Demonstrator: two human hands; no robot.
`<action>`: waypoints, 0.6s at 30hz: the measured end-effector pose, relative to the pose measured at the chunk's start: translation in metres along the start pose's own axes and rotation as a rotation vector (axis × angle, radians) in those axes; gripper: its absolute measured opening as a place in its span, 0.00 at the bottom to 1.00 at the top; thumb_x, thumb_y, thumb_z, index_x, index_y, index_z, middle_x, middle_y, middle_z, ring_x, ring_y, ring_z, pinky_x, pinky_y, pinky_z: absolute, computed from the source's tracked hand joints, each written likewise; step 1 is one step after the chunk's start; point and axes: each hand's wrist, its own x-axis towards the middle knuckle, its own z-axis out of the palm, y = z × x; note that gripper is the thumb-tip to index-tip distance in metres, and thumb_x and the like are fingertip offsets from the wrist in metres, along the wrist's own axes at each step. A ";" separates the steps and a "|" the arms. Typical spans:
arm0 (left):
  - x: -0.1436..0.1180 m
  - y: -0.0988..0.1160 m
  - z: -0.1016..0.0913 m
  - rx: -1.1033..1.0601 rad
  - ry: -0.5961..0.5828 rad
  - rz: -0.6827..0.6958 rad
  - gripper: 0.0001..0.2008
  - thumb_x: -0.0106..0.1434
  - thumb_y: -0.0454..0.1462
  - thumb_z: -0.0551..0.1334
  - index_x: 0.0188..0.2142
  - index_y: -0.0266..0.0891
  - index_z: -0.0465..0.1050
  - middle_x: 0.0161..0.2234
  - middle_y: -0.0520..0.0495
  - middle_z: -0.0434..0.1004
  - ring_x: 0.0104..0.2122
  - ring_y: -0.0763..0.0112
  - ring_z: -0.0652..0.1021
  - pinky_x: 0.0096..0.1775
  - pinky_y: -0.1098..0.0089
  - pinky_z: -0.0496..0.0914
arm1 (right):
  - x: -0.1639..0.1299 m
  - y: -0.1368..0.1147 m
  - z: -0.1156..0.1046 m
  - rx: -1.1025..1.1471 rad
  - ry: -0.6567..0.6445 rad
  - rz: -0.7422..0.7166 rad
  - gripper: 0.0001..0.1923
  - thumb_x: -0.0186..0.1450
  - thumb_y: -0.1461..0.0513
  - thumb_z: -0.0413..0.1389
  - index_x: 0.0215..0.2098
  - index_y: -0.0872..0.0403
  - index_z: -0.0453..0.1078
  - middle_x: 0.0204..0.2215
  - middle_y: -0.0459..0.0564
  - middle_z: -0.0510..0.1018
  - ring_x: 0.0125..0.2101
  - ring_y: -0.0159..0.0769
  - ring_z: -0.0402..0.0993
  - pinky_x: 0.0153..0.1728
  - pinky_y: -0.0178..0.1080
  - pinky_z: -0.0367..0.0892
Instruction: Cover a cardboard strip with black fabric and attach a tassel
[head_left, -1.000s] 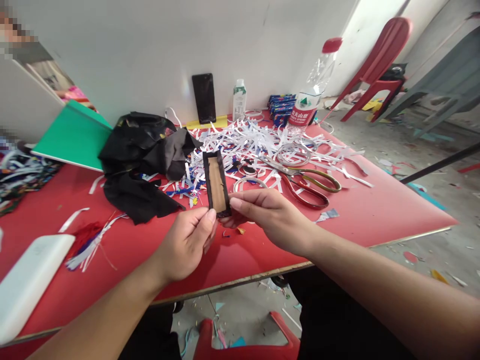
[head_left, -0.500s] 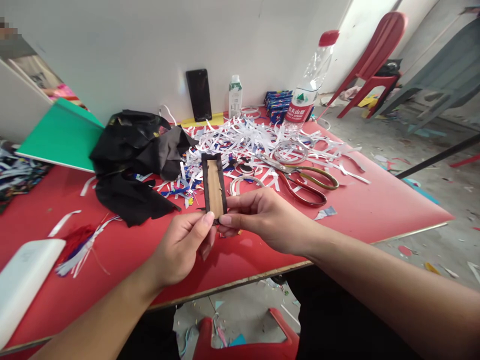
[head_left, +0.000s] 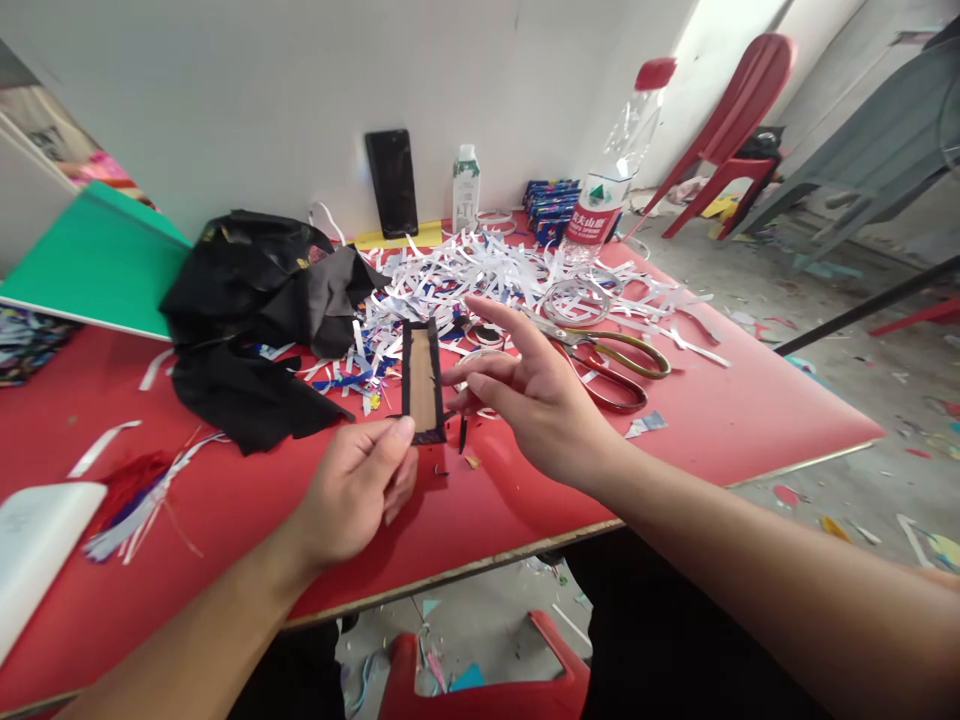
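My left hand (head_left: pixel 367 480) pinches the lower left corner of a small rectangle of brown cardboard with black cloth folded over its edges (head_left: pixel 423 375). The piece is held upright above the table, its bare cardboard side facing me. Just to its right is my right hand (head_left: pixel 536 390), index finger stretched out and the other fingers loosely bent, apparently holding nothing. Whether a fingertip touches the piece's right edge I cannot tell. Scissors with red and yellowish handles (head_left: pixel 611 365) lie beyond the right hand. Crumpled black cloth (head_left: pixel 259 300) lies to the left.
White and blue paper strips (head_left: pixel 487 260) are heaped on the red table (head_left: pixel 480 530). Behind them stand a phone (head_left: pixel 392 185), a small white bottle (head_left: pixel 466 190) and a large clear bottle (head_left: pixel 600 200). A green board (head_left: pixel 97 265) and a white object (head_left: pixel 45 560) are at left.
My right hand has let go of the cardboard piece and moved slightly up and right, its index finger now extended. The left hand still grips the piece. The view has shifted a little.
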 end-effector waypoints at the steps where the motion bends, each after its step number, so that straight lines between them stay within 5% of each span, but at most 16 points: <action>1: 0.000 0.003 0.000 -0.070 0.010 -0.016 0.30 0.71 0.55 0.64 0.18 0.43 0.61 0.13 0.56 0.57 0.14 0.76 0.60 0.18 0.71 0.55 | -0.001 -0.001 0.000 -0.109 -0.017 -0.087 0.29 0.72 0.67 0.58 0.70 0.43 0.69 0.45 0.48 0.86 0.43 0.38 0.84 0.47 0.43 0.79; 4: -0.001 0.011 0.002 -0.250 -0.035 -0.100 0.28 0.68 0.51 0.66 0.17 0.42 0.64 0.12 0.55 0.56 0.13 0.76 0.60 0.18 0.72 0.54 | -0.004 -0.005 0.001 -0.338 -0.104 -0.226 0.17 0.69 0.66 0.62 0.55 0.47 0.82 0.43 0.48 0.87 0.40 0.38 0.83 0.43 0.41 0.77; 7: -0.003 0.017 0.003 -0.343 -0.092 -0.120 0.30 0.68 0.54 0.65 0.17 0.39 0.70 0.12 0.53 0.61 0.13 0.77 0.62 0.19 0.72 0.55 | -0.003 -0.013 0.004 -0.256 -0.055 -0.108 0.05 0.69 0.61 0.65 0.38 0.51 0.85 0.29 0.46 0.86 0.28 0.34 0.81 0.32 0.37 0.74; 13: -0.002 0.013 -0.003 -0.211 0.002 -0.018 0.34 0.67 0.63 0.63 0.18 0.40 0.74 0.13 0.51 0.65 0.15 0.76 0.65 0.22 0.71 0.58 | 0.004 -0.023 -0.001 0.211 0.011 0.272 0.20 0.62 0.48 0.71 0.27 0.55 0.78 0.20 0.49 0.84 0.14 0.27 0.71 0.16 0.31 0.59; 18: 0.000 0.005 -0.005 -0.096 -0.013 -0.011 0.33 0.66 0.64 0.64 0.20 0.40 0.76 0.16 0.49 0.69 0.16 0.74 0.69 0.22 0.70 0.63 | 0.003 -0.022 -0.003 0.182 0.030 0.273 0.19 0.60 0.48 0.73 0.30 0.55 0.81 0.23 0.50 0.85 0.17 0.30 0.74 0.17 0.32 0.62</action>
